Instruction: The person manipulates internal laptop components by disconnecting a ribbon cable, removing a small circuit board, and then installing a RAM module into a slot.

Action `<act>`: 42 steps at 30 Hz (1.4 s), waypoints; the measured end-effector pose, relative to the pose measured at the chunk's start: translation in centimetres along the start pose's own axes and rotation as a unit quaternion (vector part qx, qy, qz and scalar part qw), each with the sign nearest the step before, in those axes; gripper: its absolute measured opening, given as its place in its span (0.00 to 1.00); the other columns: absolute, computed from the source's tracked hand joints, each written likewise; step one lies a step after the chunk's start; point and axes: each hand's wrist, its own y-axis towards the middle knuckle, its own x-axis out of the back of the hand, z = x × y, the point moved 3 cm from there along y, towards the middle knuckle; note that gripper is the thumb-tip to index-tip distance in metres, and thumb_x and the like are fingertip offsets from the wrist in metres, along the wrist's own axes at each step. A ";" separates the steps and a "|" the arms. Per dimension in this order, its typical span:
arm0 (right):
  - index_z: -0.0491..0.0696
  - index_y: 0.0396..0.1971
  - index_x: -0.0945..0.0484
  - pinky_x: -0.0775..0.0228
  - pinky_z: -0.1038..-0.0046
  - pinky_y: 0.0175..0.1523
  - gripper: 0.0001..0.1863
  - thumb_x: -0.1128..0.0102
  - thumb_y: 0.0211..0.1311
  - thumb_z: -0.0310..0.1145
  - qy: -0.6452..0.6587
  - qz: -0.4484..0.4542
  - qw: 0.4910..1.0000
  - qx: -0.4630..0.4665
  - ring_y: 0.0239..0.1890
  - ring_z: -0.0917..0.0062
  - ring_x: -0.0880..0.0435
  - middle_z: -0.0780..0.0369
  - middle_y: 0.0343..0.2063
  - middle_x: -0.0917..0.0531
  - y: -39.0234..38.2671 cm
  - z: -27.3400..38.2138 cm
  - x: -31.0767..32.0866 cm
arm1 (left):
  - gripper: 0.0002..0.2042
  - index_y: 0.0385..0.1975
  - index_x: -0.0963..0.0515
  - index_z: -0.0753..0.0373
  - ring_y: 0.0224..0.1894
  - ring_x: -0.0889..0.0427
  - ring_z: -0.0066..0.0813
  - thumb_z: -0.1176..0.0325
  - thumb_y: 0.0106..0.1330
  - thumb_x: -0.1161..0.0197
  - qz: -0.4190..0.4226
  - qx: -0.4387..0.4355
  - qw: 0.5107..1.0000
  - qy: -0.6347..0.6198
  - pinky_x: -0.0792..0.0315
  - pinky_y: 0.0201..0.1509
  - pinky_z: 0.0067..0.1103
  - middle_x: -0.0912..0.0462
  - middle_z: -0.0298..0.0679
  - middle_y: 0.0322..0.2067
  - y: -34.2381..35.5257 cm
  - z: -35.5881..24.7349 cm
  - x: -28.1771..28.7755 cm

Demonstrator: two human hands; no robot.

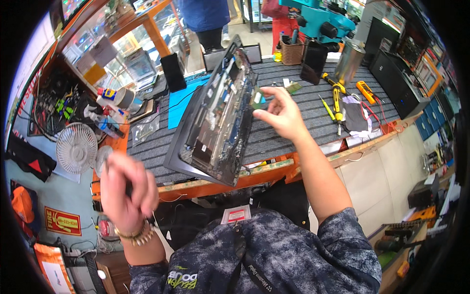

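Note:
An opened laptop (pixel 215 122) stands tilted on the grey striped mat (pixel 279 137), its inner boards and parts exposed. At its right edge my right hand (pixel 284 115) holds a small green circuit board (pixel 257 98) between thumb and fingertips. Whether the board touches the laptop, I cannot tell. My left hand (pixel 128 188) is raised at the left, off the bench's front corner, away from the laptop. Its fingers are curled and partly blurred by motion; what they hold, if anything, is hidden.
Right of the laptop lie a yellow-black screwdriver (pixel 338 103), a yellow multimeter (pixel 366 91) and a dark cloth (pixel 357 116). A phone (pixel 313 62), a wicker basket (pixel 292 51) and a teal microscope (pixel 328 22) stand behind. A white fan (pixel 77 148) is at left. People stand beyond the bench.

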 end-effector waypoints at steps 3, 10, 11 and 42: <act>0.44 0.66 0.20 0.28 0.82 0.39 0.36 0.14 0.57 0.30 -0.050 0.021 0.999 0.001 0.34 0.87 0.25 0.65 0.53 0.23 -0.3 0.4 -0.9 | 0.15 0.53 0.25 0.69 0.14 0.43 0.14 0.62 0.89 0.52 -0.042 0.086 0.995 0.020 0.45 0.13 0.16 0.41 0.26 0.18 5.1 1.6 0.9; 0.41 0.66 0.20 0.25 0.75 0.41 0.41 0.12 0.54 0.42 -0.067 0.040 0.997 -0.024 0.33 0.81 0.24 0.61 0.51 0.22 -0.3 1.7 -1.5 | 0.17 0.60 0.19 0.69 0.17 0.40 0.09 0.62 0.82 0.36 -0.059 0.157 0.973 0.157 0.46 0.16 0.14 0.37 0.20 0.20 12.6 5.9 0.0; 0.41 0.66 0.20 0.25 0.75 0.41 0.41 0.12 0.54 0.42 -0.066 0.041 0.997 -0.025 0.33 0.81 0.24 0.61 0.51 0.22 -0.4 1.6 -1.7 | 0.17 0.60 0.18 0.70 0.19 0.35 0.09 0.63 0.82 0.35 -0.036 0.160 0.971 0.176 0.41 0.19 0.13 0.31 0.21 0.22 13.2 6.2 -0.4; 0.43 0.63 0.20 0.21 0.71 0.46 0.28 0.22 0.64 0.28 -0.085 0.123 0.989 0.018 0.37 0.75 0.15 0.59 0.48 0.19 1.7 1.5 -1.4 | 0.20 0.65 0.19 0.71 0.43 0.14 0.14 0.70 0.78 0.29 -0.019 0.161 0.962 0.217 0.20 0.50 0.17 0.10 0.35 0.47 14.0 9.1 -0.6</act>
